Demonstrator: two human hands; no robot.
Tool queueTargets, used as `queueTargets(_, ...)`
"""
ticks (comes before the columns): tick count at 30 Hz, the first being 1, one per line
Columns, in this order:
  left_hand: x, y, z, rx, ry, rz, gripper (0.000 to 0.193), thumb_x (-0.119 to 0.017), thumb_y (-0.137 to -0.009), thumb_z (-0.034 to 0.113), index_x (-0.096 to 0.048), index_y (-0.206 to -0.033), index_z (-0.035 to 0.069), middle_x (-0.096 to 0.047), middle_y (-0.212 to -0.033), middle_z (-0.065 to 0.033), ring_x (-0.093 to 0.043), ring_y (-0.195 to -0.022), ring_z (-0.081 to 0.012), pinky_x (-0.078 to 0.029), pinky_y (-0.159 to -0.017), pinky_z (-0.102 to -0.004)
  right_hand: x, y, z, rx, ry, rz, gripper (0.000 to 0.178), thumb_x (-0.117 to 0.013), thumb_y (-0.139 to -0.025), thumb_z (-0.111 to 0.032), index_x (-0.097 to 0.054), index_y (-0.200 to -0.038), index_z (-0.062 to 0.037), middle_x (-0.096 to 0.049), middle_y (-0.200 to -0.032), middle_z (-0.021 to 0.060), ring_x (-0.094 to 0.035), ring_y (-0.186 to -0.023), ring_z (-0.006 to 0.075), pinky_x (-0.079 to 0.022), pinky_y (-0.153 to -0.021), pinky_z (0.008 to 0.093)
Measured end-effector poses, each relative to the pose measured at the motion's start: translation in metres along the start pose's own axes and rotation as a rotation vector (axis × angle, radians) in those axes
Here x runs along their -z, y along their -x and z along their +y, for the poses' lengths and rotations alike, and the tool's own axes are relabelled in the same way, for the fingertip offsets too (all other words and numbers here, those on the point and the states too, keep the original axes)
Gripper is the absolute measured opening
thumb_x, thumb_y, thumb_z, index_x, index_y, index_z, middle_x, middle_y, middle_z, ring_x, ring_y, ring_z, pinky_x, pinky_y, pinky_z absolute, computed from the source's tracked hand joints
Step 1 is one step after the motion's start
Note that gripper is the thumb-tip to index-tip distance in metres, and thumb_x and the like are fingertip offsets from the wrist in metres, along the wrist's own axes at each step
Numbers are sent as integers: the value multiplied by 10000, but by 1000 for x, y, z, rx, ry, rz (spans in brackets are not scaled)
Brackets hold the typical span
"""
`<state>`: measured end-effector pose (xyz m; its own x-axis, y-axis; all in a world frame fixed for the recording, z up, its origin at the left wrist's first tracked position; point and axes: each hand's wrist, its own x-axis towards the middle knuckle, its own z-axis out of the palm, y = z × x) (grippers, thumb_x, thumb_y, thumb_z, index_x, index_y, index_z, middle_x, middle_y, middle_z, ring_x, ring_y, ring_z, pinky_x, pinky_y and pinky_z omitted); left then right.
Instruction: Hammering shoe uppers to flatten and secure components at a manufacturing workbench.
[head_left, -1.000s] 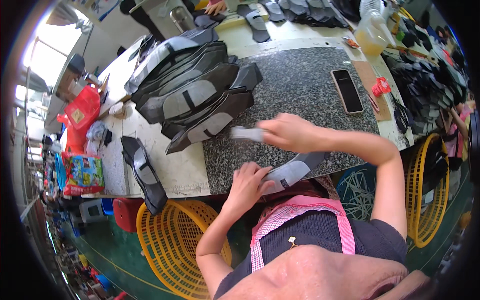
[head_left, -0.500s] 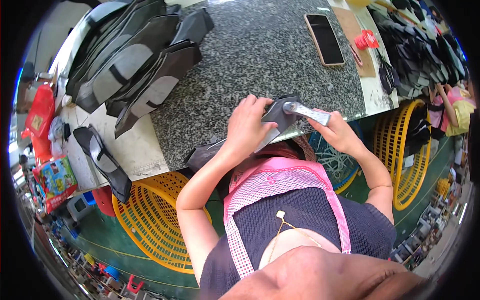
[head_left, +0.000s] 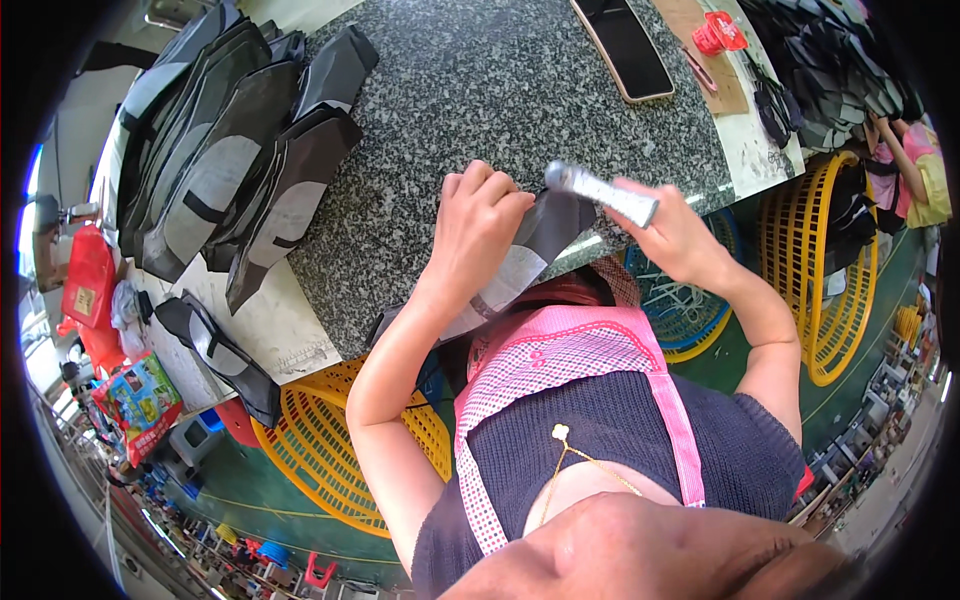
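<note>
A black and grey shoe upper piece [head_left: 521,262] lies along the near edge of the speckled stone slab [head_left: 440,90]. My left hand [head_left: 478,222] is at its far side, fingers curled and pressed onto it; the fingertips are partly hidden. In my right hand [head_left: 672,232] is a silver metal hammer [head_left: 608,193], its rounded end pointing left over the far edge of the upper. Whether the hammer touches the piece, I cannot tell.
Stacked black and grey uppers [head_left: 215,165] stand at left, a single upper [head_left: 222,355] nearer. A phone [head_left: 628,50], a red spool-like item [head_left: 718,33] and a pink-handled tool [head_left: 698,70] lie at far right. Yellow baskets [head_left: 345,450] stand below; another person's arm [head_left: 897,150] shows at right.
My left hand's fingers have curled in from a more spread pose. The hammer's rounded end has moved off the middle of the upper toward its far edge. The whole view has shifted slightly.
</note>
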<state>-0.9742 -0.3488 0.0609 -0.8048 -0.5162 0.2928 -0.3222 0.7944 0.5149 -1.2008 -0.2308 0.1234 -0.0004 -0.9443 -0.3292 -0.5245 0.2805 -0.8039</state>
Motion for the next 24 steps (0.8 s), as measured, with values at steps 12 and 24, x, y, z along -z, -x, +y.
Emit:
queueTargets(12, 3, 5, 4, -66, -197, 42, 125, -725, -760, 186, -722, -863, 116, -602, -846, 28, -558, -929, -179, -405, -809, -353, -11, -9, -7, 69, 143, 12, 168, -487, -970, -147, -548, -952, 9, -612, -710, 240, -626, -723, 466, -471, -617, 540)
queueTargets(24, -2, 21, 15, 26, -22, 49, 147, -697, -766, 67, -710, -913, 62, -628, -857, -24, -579, -876, -221, -458, -768, -372, -17, -8, 13, 134, 109, 39, 296, -571, -1003, -189, -630, -1178, 42, -578, -666, 185, -608, -602, 313, -469, -581, 358)
